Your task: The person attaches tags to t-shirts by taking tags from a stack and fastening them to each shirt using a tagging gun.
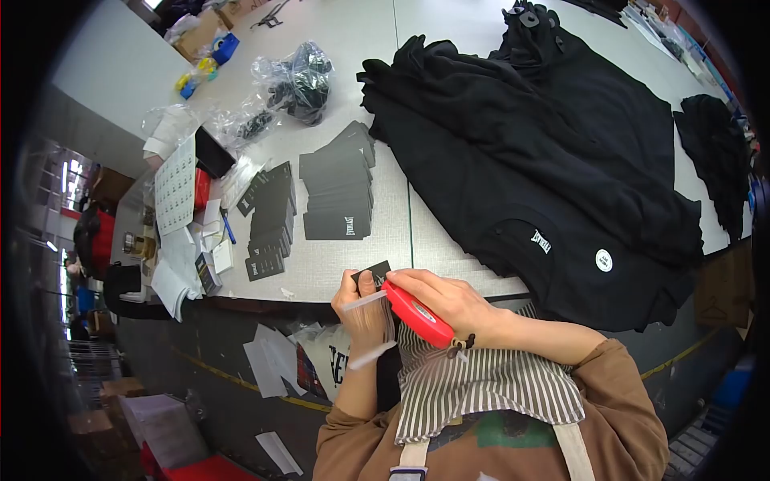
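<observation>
My left hand is closed on a small black hang tag, its thumb on the tag's face, at the table's front edge. My right hand wraps over a red tagging gun, whose front end meets the tag. A strip of clear plastic fasteners hangs from the gun beside my left wrist. Just beyond my hands lie fanned stacks of grey tags and black tags. To the right, black shirts are piled, the top one with a white chest logo and a round white sticker.
Clear plastic bags with dark contents sit toward the back left. Papers, a phone and a blue pen crowd the left side. Another black garment lies at the far right. Papers and bags are below the table edge.
</observation>
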`<state>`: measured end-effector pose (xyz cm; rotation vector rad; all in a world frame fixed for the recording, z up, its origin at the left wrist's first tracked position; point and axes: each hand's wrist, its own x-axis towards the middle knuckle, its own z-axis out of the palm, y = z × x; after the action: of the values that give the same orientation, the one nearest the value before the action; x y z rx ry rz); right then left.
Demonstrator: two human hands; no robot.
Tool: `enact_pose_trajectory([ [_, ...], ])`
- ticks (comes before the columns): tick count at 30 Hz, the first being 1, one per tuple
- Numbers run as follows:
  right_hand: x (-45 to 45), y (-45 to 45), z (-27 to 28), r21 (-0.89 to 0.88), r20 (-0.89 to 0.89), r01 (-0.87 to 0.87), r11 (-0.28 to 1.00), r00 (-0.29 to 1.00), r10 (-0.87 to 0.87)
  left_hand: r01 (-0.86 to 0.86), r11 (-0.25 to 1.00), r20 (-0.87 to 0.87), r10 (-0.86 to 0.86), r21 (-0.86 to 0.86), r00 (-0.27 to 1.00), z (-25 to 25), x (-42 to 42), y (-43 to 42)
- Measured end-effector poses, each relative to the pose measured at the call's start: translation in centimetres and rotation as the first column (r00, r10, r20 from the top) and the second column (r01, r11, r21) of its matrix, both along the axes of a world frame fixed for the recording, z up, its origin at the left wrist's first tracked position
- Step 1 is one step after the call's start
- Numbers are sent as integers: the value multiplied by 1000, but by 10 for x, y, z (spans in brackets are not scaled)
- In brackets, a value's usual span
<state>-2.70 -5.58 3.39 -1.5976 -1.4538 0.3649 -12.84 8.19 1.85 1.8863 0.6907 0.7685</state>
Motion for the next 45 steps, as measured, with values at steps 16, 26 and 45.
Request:
enact_pose_trajectory([
  [16,6,-32,-7,-87,-360,0,996,932,-32,-192,523,-67,435,830,898,-81,24,134],
  [26,11,-26,2,43,-98,100,994,991,-95,36,999,41,-35,-27,999,7,11,21],
  [45,20,-112,-11,-37,-394,440,897,818,-418,555,831,-125,-554,-35,823,-2,107,-64],
])
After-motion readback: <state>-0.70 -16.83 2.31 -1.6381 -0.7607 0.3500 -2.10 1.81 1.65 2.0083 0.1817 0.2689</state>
